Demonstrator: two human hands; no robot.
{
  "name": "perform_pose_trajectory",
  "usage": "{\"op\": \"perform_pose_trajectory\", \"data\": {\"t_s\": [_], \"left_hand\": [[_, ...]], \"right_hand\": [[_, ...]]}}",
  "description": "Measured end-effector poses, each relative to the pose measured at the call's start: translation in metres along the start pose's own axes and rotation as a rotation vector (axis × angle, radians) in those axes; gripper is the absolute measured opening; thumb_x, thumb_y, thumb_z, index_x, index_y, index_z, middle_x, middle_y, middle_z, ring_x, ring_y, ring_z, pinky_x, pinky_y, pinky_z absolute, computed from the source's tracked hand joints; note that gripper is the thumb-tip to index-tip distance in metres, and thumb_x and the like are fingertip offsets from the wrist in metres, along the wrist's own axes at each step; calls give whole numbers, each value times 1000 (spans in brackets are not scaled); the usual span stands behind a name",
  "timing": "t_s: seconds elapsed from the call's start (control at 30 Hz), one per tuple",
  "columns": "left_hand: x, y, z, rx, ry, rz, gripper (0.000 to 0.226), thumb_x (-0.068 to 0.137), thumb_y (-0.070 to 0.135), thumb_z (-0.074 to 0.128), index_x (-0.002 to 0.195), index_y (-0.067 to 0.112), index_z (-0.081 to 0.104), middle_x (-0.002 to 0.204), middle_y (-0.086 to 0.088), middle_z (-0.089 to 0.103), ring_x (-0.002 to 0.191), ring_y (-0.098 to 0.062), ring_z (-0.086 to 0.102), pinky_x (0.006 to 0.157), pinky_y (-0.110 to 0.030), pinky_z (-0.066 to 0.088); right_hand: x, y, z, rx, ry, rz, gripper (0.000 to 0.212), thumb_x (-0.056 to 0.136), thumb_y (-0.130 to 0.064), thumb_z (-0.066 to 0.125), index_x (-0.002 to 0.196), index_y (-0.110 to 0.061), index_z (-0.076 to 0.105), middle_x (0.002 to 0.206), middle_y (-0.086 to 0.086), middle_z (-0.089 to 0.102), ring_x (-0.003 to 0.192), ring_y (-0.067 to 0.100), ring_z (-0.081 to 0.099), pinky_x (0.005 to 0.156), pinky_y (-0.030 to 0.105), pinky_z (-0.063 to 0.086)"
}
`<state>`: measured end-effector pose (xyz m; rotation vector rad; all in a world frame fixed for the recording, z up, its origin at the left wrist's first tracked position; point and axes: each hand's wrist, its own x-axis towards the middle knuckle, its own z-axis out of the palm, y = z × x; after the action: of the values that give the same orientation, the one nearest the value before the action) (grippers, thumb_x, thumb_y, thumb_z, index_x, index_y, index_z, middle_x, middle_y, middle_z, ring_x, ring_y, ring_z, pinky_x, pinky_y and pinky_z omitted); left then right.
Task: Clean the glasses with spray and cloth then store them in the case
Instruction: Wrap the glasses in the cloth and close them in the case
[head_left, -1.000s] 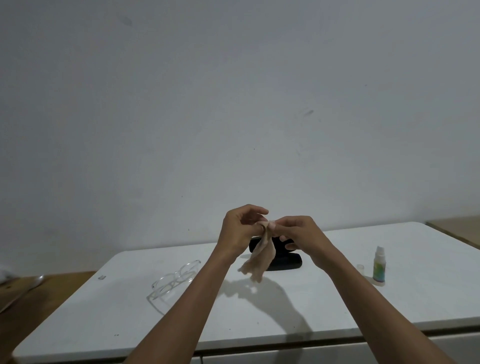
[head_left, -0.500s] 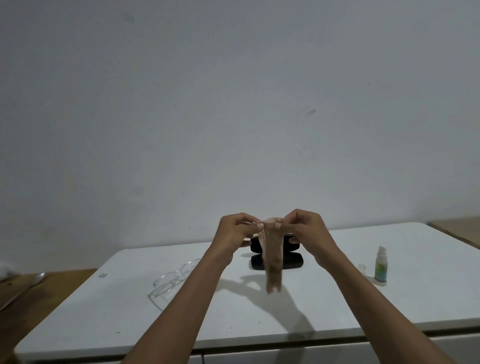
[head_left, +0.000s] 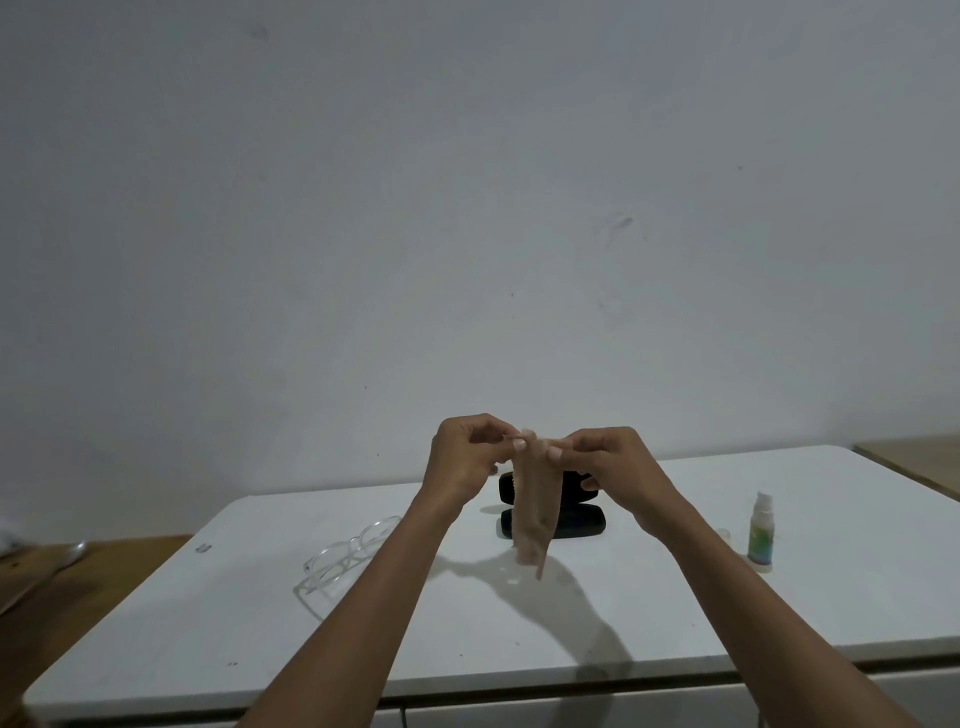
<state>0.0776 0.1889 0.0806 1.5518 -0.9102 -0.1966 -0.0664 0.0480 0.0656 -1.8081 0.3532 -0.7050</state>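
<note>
White worktop (head_left: 779, 613) fills lower frame, rounded corners, a few dark specks on its surface. Small dark mark (head_left: 204, 547) near the far left corner. Tiny clear cap (head_left: 723, 533) sits on the right side of the worktop. Plain grey-white wall (head_left: 467, 208) behind, with faint scuffs (head_left: 621, 223) right of centre. Brown wooden surface (head_left: 78, 597) at left, lower than the worktop; another wooden surface (head_left: 914, 457) at far right edge. Metallic object (head_left: 72, 553) on left wood, blurred.

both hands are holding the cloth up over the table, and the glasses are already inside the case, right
Not quite. In the head view both hands, left and right, hold the cloth up, but the glasses lie on the table, left of the open case.
</note>
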Motion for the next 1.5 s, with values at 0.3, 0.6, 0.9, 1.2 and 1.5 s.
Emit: {"op": "perform_pose_trajectory", "data": {"t_s": [0.3,0.6,0.9,1.2,1.5], "left_hand": [[-5,8,4,-230,-101,-136,19,85,12,77,98,-1,72,90,-10,75,84,-25,74,89,-44,58],[-7,12,8,-290,-182,-122,11,92,11,69,98,2,72,87,-11,71,84,-24,73,76,-32,59],[-2,24,-9,-267,-331,-103,12,97,9,60,96,7,72,92,-6,68,83,-18,67,80,-30,54],[-1,15,-14,-203,-266,-83,12,95,12,65,100,5,74,96,-7,72,88,-19,68,80,-35,57],[5,-5,-20,-35,-39,-22,10,82,-3,76,91,-1,76,84,-7,74,79,-17,71,84,-43,60]], "right_hand": [[4,2,10,-87,377,-107,19,85,-31,80,78,-17,71,69,-1,73,61,15,64,57,31,52],[0,3,14,79,38,44,34,84,-36,81,113,-23,70,88,-1,74,83,15,69,67,28,53],[-5,12,9,-75,-249,193,29,98,-37,59,127,-38,67,120,-13,73,121,10,62,97,40,47],[-4,19,6,67,-215,180,4,88,-19,74,85,-19,72,88,-1,76,89,16,71,90,39,53],[6,11,-14,-142,90,81,20,80,-17,84,97,-21,76,71,-5,65,75,10,63,62,21,44]]}}
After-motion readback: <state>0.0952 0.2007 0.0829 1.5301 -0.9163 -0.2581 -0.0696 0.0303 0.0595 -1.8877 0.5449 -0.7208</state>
